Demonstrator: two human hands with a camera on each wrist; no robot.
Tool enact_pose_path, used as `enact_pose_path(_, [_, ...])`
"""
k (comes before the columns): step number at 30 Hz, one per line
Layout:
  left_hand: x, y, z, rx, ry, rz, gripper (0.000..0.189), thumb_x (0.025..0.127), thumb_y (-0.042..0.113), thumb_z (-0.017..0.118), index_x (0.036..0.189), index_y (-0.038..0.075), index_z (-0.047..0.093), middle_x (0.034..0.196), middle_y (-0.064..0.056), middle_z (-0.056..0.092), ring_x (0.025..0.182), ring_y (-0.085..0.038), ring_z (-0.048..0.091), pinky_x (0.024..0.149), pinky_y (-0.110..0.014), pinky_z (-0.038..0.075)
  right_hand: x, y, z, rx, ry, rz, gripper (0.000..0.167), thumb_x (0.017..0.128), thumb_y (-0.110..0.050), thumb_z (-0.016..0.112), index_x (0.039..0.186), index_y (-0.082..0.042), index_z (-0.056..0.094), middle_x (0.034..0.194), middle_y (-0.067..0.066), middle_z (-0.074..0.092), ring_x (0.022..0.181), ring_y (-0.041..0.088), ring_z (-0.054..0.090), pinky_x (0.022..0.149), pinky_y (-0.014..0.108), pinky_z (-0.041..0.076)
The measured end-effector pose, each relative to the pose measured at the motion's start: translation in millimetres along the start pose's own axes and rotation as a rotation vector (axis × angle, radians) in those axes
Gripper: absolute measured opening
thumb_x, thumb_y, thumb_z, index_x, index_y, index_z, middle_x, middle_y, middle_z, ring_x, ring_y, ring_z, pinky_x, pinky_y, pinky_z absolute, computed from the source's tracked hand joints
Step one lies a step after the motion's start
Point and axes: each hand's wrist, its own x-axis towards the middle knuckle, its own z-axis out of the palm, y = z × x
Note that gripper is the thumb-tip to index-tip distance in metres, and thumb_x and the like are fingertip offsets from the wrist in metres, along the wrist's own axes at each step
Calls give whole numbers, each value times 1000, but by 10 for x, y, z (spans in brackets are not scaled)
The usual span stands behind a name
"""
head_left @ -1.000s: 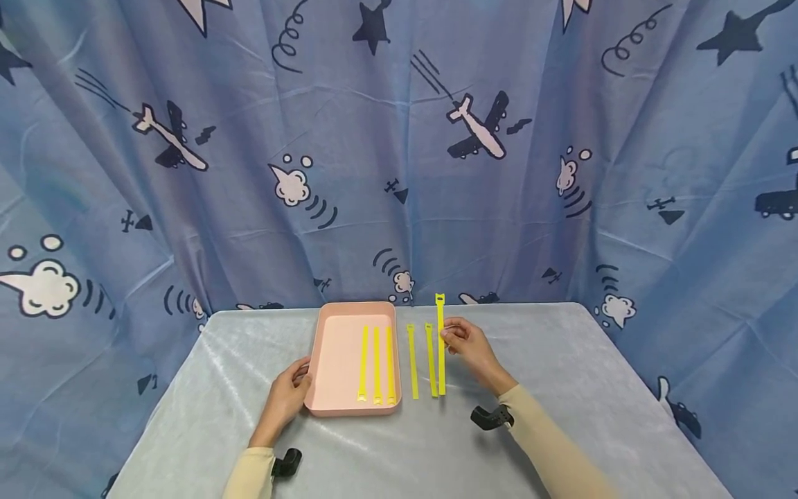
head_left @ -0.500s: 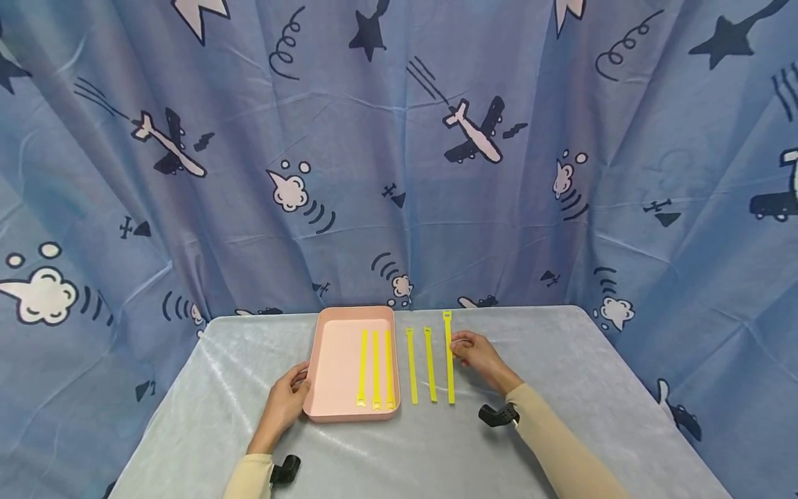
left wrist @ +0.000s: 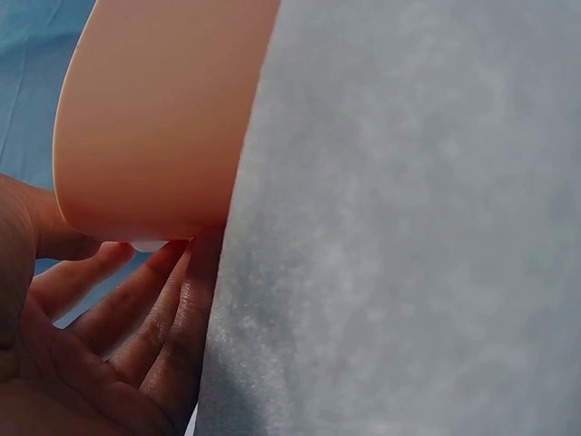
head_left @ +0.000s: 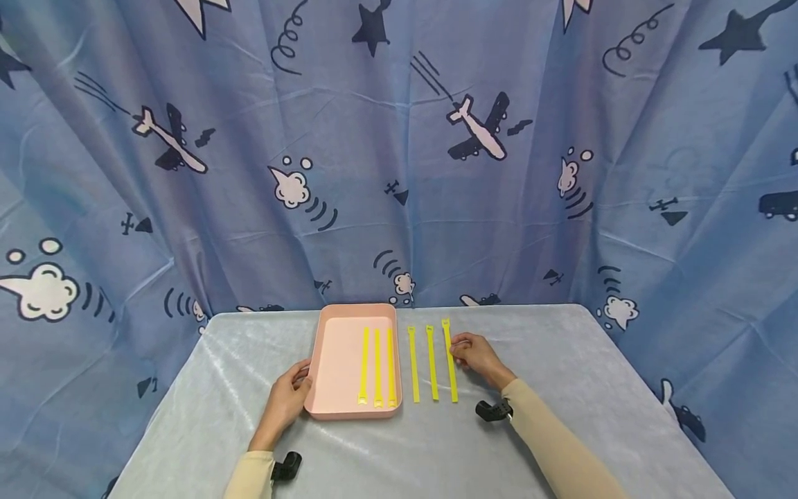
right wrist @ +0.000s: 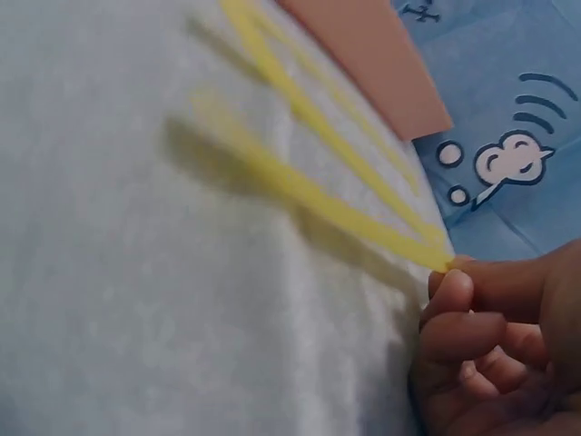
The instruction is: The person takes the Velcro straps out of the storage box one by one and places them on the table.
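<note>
A pink tray (head_left: 337, 367) lies left of the table's middle, with three yellow cable ties (head_left: 377, 371) lengthwise along its right side. Its left side is held by my left hand (head_left: 285, 400); in the left wrist view the thumb is at the rim and the fingers (left wrist: 150, 331) meet the wall. Right of the tray, two more yellow cable ties (head_left: 413, 367) lie parallel on the table. My right hand (head_left: 479, 357) pinches another yellow cable tie (head_left: 451, 381) between thumb and finger. In the right wrist view a shadow runs beneath that blurred tie (right wrist: 336, 213).
A pale grey cloth covers the table (head_left: 536, 443). Behind its back edge hangs a blue curtain (head_left: 349, 235) printed with planes and clouds. A black wrist camera (head_left: 492, 411) sits on the right wrist, and another (head_left: 287, 466) on the left.
My right hand has carried its cable tie to the right, away from the other two, and lowered it toward the table in line with them. The left hand stays at the tray.
</note>
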Motion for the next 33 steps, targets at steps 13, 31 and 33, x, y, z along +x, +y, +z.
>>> enact_pose_path(13, [2, 27, 7, -19, -12, -14, 41, 97, 5, 55, 138, 2, 54, 125, -22, 65, 110, -33, 66, 88, -39, 56, 18, 10, -33, -32, 88, -3, 25, 91, -7, 65, 114, -2, 59, 87, 7, 63, 66, 14, 57, 54, 25, 48])
enact_pose_path(31, [-19, 15, 4, -9, -22, -22, 42, 98, 7, 54, 140, 3, 53, 128, -23, 64, 114, -35, 64, 93, -44, 55, -261, -247, 122, 35, 28, -168, 33, 94, -14, 64, 122, 3, 58, 102, 10, 63, 89, 24, 69, 69, 29, 54])
enact_pose_path(33, [-18, 11, 5, -9, -20, -18, 42, 98, 7, 54, 140, 3, 52, 128, -23, 64, 114, -35, 64, 93, -45, 55, -266, -302, 167, 49, 29, -154, 32, 95, -16, 64, 122, 0, 59, 103, 9, 63, 90, 24, 68, 73, 32, 55])
